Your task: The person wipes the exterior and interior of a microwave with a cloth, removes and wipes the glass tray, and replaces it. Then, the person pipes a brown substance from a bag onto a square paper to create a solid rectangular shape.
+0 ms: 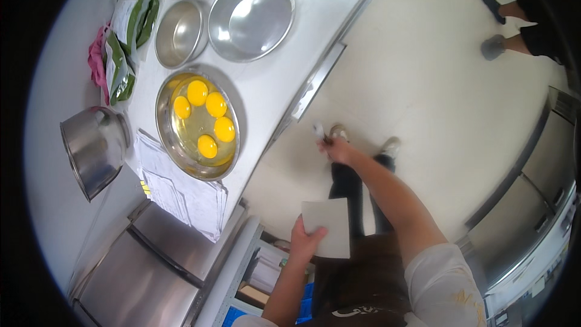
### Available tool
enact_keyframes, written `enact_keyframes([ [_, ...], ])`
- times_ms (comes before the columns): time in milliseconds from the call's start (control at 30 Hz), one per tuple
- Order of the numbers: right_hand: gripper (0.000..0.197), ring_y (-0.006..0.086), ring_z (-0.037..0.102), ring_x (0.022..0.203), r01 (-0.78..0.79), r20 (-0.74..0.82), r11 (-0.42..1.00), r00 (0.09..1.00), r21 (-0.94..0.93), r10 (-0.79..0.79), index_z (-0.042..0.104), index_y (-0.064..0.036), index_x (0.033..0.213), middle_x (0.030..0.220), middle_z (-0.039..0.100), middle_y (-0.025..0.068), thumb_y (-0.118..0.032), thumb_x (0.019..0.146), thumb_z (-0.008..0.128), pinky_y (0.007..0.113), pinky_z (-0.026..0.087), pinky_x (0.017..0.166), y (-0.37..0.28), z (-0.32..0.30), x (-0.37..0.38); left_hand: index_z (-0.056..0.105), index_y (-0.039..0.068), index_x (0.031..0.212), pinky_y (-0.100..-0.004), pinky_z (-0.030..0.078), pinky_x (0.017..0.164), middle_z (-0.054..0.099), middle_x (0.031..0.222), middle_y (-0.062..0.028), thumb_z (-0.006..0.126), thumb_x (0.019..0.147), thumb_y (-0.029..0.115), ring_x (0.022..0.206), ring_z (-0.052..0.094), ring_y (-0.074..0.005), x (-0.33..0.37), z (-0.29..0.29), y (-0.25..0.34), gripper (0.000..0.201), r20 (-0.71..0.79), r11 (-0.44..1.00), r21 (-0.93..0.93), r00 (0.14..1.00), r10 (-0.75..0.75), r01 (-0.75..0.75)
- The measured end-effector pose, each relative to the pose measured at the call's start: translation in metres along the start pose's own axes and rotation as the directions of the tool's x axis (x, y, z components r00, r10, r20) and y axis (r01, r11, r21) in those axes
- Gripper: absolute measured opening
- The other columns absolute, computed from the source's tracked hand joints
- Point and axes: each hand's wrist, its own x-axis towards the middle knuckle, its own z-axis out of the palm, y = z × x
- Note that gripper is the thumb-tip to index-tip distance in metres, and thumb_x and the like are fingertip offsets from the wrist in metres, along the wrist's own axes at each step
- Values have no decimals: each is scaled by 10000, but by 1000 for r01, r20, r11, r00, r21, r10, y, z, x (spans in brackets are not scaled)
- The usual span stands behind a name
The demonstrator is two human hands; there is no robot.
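Left hand has a flat pale card or pad pinched by its edge, thumb across the front, fingers tucked behind, all of it in front of the dark apron. Right hand is out further, curled round some small item with a pale end; too blurry for me to say what it is. Both hands are off to the right of the white counter, over the floor side. Up on that counter there's a metal bowl with five yolks sitting in egg white, plus loose papers right beside it.
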Motion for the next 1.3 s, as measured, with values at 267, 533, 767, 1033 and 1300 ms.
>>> enact_keyframes([
  [267, 489, 106, 513, 620, -7, 69, 920, 997, 393, -21, 688, -43, 1254, 1053, 752, 93, -453, 1063, 503, 251, 443, 571, 17, -91, -316, 690, -16, 1147, -332, 545, 855, 745, 1007, -106, 707, 962, 228, 941, 680, -158, -14, 37, 52, 307, 378, 869, 442, 925, 45, -223],
  [533, 440, 95, 539, 686, 324, -357, 946, 883, -1, -303, 661, -7, 1053, 774, 588, 31, -441, 982, 669, 299, 452, 592, 18, -45, -547, 705, 12, 1064, -419, 546, 826, 723, 879, -188, 621, 996, 324, 880, 714, -360, -82, 171, 89, 330, 870, 280, 491, 476, -126, -825],
  [767, 317, 103, 494, 553, 731, -843, 600, 512, 325, -167, 614, -63, 896, 650, 531, -10, -361, 988, 673, 288, 411, 517, 103, -31, -649, 361, -41, 1529, -545, 280, 1198, 393, 1562, -287, 546, 1013, 333, 1447, 386, -453, -265, 308, 63, 664, 943, -257, -302, -327, 62, -918],
  [1033, 222, 89, 485, 619, 976, -997, 217, 35, 20, -64, 550, -85, 936, 709, 516, -23, -271, 1032, 623, 278, 378, 560, 232, -40, -773, 159, -49, 1609, -491, 113, 1265, 158, 1684, -256, 419, 1051, 464, 1563, 159, -406, -413, 434, -51, 801, 825, 233, -486, -531, -196, -842],
  [1300, 215, 71, 466, 651, 989, -976, 64, -141, -132, 168, 530, -90, 872, 739, 489, -43, -200, 1019, 641, 271, 380, 573, 331, -40, -843, 270, -42, 1568, -405, 343, 1174, 427, 1548, -203, 409, 1050, 599, 1412, 447, -281, -426, 537, -168, 835, 837, 527, 14, -278, -470, -850],
])
